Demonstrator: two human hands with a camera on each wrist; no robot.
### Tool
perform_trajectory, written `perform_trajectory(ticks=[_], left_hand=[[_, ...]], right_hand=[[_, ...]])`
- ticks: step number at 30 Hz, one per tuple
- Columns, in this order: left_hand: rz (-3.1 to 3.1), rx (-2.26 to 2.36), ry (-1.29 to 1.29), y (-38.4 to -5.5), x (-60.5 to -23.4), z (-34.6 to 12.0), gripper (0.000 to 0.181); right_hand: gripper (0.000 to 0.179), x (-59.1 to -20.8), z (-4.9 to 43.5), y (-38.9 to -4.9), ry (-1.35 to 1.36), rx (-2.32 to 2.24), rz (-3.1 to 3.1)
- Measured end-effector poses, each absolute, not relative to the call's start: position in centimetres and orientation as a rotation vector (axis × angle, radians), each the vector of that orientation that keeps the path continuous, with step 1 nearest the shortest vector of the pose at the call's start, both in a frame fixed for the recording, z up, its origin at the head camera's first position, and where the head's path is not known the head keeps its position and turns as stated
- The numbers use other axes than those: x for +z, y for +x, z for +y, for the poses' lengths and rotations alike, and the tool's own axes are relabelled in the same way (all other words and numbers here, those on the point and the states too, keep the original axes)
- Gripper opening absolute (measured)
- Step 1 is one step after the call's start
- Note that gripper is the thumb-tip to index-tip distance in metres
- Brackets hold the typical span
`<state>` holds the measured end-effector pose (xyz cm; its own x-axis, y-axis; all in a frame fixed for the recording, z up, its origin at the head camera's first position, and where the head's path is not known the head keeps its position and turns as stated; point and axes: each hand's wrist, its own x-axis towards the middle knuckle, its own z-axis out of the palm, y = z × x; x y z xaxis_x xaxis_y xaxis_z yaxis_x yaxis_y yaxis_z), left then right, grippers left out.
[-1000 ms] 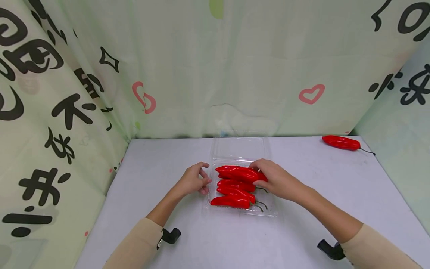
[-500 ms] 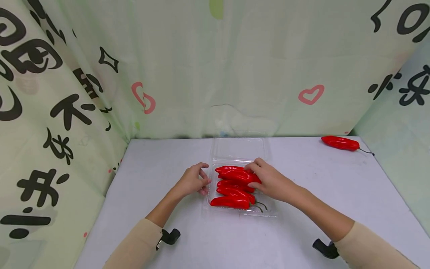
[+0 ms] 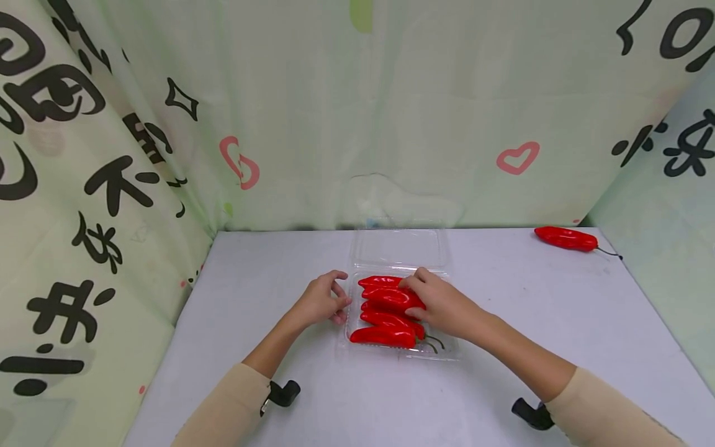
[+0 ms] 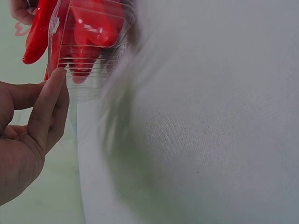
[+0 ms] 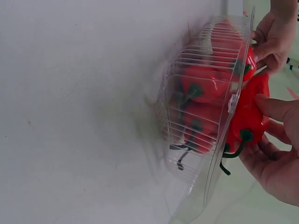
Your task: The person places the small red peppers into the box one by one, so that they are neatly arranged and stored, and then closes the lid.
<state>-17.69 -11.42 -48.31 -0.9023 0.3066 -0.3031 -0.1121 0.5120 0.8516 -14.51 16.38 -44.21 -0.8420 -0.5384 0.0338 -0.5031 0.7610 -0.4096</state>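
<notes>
A clear plastic clamshell box [image 3: 447, 355] stands with several red chili peppers [image 3: 382, 336] lying side by side in it. My right hand [image 3: 444, 305] grips one glossy red chili pepper [image 5: 252, 114] by its stem half, over the top of the others. In the right wrist view its thumb lies on one side and fingers on the other, with the green stem hanging past the rim. At the box's left edge is my left hand [image 3: 321, 298], thumb and fingers spread apart. One of its fingers [image 4: 49, 102] touches the rim in the left wrist view.
The box's lid [image 3: 399, 248] is folded back toward the curtain [image 3: 357, 124]. Another red chili pepper [image 3: 566, 238] lies at the far right corner of the white table [image 3: 268, 261]. Printed curtains rise along the back and sides.
My right hand has shifted left and slightly toward me with the chili pepper, bringing it over the middle peppers; a pepper behind it now shows more. My left hand stays put.
</notes>
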Motion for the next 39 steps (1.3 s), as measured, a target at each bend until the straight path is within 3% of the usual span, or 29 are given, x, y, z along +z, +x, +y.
perform_trajectory(ticks=[19, 39], left_hand=[[2.342, 1.362, 0.171, -17.7, -48.4, -11.4, 0.058], [2.341, 1.361, 0.159, -17.9, -48.5, -11.4, 0.058]], right_hand=[[0.051, -45.0, 15.5, -14.3, -0.762, -0.611, 2.870], [0.048, -45.2, 15.2, -14.3, -0.856, -0.538, 2.938]])
